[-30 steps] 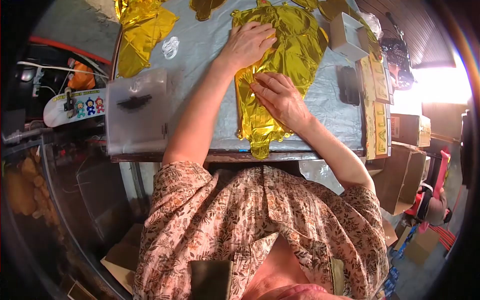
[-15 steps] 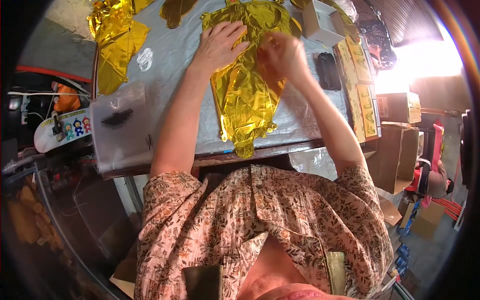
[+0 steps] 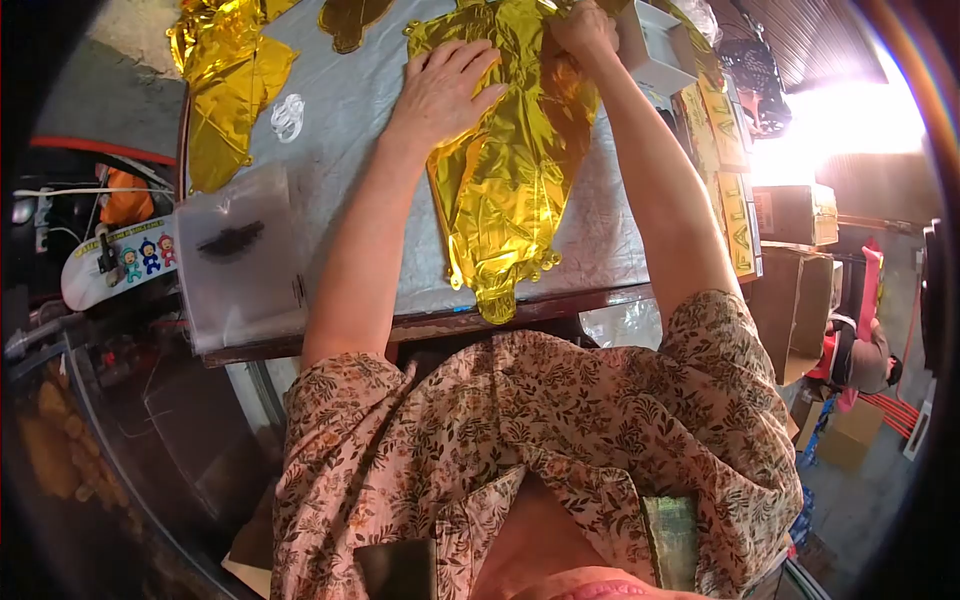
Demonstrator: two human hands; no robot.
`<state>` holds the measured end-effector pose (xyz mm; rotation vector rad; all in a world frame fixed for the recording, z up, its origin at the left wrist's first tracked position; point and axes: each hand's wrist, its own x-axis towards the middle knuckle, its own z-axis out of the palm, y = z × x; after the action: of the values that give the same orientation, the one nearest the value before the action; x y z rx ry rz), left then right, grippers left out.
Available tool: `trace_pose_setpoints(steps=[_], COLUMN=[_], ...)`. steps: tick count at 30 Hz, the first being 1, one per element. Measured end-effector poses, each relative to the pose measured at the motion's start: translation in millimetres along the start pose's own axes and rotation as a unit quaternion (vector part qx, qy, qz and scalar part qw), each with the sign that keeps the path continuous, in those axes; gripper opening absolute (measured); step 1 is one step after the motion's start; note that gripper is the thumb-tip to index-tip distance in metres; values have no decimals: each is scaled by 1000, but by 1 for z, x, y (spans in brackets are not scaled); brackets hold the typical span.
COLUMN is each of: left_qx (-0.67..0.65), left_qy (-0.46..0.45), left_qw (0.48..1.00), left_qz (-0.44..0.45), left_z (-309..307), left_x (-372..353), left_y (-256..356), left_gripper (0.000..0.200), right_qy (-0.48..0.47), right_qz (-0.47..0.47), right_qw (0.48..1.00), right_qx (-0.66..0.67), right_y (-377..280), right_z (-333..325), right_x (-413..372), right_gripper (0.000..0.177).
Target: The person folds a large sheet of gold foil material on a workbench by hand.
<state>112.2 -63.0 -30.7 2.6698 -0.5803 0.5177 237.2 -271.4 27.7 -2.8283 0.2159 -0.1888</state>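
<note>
A: Gold foil piece (image 3: 525, 150) — where, and how best handled?
B: Lengthwise on the table (image 3: 340, 130), narrow end at the near edge; light, even pressure should limit creasing.
A: Hands?
B: Apart; left hand (image 3: 445, 92) palm-down, fingers spread on foil; right hand (image 3: 586, 30) curled beside the white box (image 3: 655, 40) — grip unclear.

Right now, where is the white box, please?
In the head view, the white box is at the upper right of the table, just right of the right hand.
</note>
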Motion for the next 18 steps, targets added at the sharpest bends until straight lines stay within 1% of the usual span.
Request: trace_pose_setpoints(steps=[1, 2, 3, 4, 5, 6, 10, 11, 13, 14, 15, 16, 17, 18], left_qx=[7, 15, 15, 17, 19, 19, 19, 21, 22, 22, 22, 32, 43, 43], left_qy=[-4, -8, -7, -9, -10, -9, -10, -10, -7, -5, -5, -3, -1, -1], left_qw=[1000, 1000, 1000, 1000, 1000, 1000, 1000, 1000, 1000, 1000, 1000, 999, 999, 999], left_qz=[0, 1, -1, -1, -1, -1, -3, -4, -3, -2, -1, 0, 0, -1], left_z=[0, 0, -1, -2, -2, -3, -1, 0, 0, 0, 0, 0, 0, 0], left_x=[0, 0, 0, -1, -1, 0, 0, 1, 0, 1, 1, 1, 0, 0], left_y=[0, 1, 1, 1, 2, 2, 1, 1, 1, 1, 2, 2, 2, 1], left_gripper=[56, 55, 55, 56, 56, 56, 56, 56, 56, 55, 55, 55, 55, 55], right_qy=[-16, -16, 12, 40, 40, 48, 76, 98, 59, 55, 55, -57, -165, -166], right_qz=[-3, -5, -32, -58, -59, -89, -207, -151, -209, -240, -239, -160, -72, -72], right_qw=[999, 999, 999, 997, 997, 995, 973, 980, 970, 952, 953, 914, 824, 824], right_qx=[35, 33, 21, 10, 9, 20, 64, 85, 109, 181, 181, 369, 537, 537], right_y=[-6, 3, 22, 23, 25, 26, -9, -31, -29, -41, -53, -65, -71, -60], right_z=[-10, 4, 30, 33, 35, 37, -7, -34, -20, -31, -43, -56, -61, -48], right_x=[-7, 7, 33, 36, 38, 42, 8, -14, 6, -8, -21, -34, -41, -33], right_gripper=[53, 53, 49, 46, 46, 44, 37, 33, 33, 30, 30, 28, 27, 27])
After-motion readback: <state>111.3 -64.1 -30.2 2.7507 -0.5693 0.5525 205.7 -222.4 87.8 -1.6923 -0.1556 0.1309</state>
